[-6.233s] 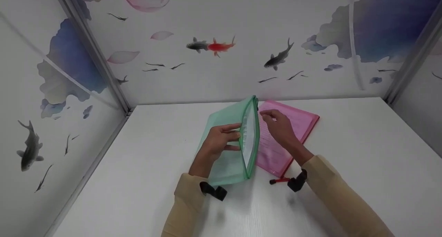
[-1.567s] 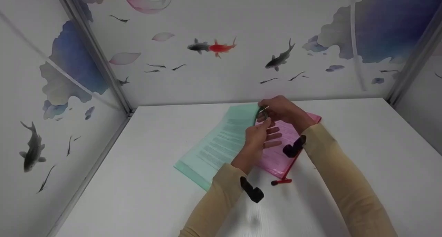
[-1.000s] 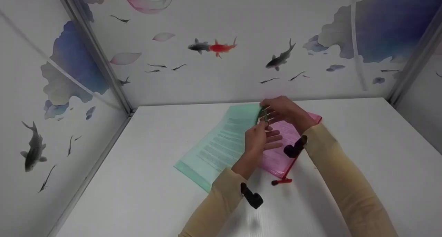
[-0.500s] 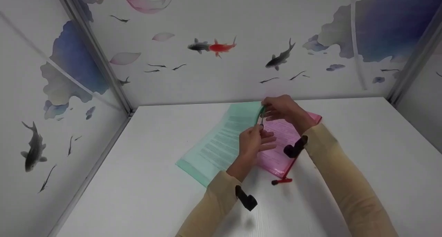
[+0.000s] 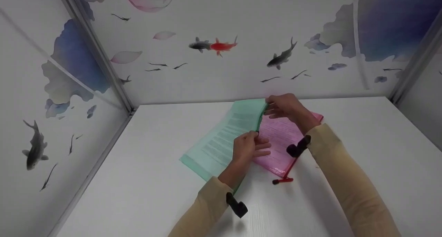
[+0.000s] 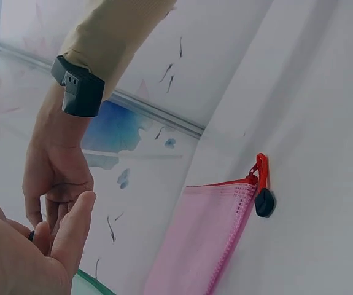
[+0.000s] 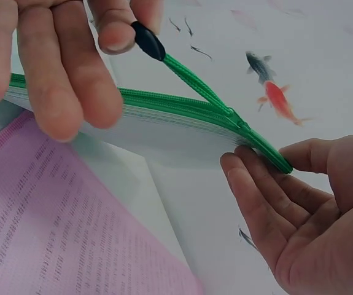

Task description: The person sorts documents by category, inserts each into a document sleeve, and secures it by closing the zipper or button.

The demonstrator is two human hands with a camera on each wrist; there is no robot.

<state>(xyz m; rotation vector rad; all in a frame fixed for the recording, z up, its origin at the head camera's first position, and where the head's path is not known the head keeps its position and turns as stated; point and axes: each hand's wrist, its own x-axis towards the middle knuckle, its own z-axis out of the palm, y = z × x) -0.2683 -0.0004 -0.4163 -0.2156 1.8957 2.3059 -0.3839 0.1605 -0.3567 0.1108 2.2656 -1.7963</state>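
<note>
A mint-green mesh zip pouch (image 5: pixel 221 137) with a printed sheet inside lies on the table, its far right corner raised. At that corner my right hand (image 5: pixel 286 106) pinches the end of the green zip between thumb and forefinger; its other fingers extend below. My left hand (image 5: pixel 243 148) is nearer me along the same edge, pinching the black zip pull (image 7: pixel 148 41) with thumb and forefinger while its other fingers spread. The pull's green cord is stretched toward the zip slider (image 7: pixel 240 121), close to the right hand's fingertips in the right wrist view.
A pink mesh zip pouch (image 5: pixel 276 145) holding a printed sheet lies to the right, partly beneath the green one. Its red zip pull (image 5: pixel 284 180) points toward me. A patterned wall (image 5: pixel 221 78) stands right behind the white table (image 5: pixel 155 133).
Earlier the left hand held the green pouch's gaping mouth. Since then the right hand has taken the far corner, and the left hand has drawn the zip pull toward me and slightly left.
</note>
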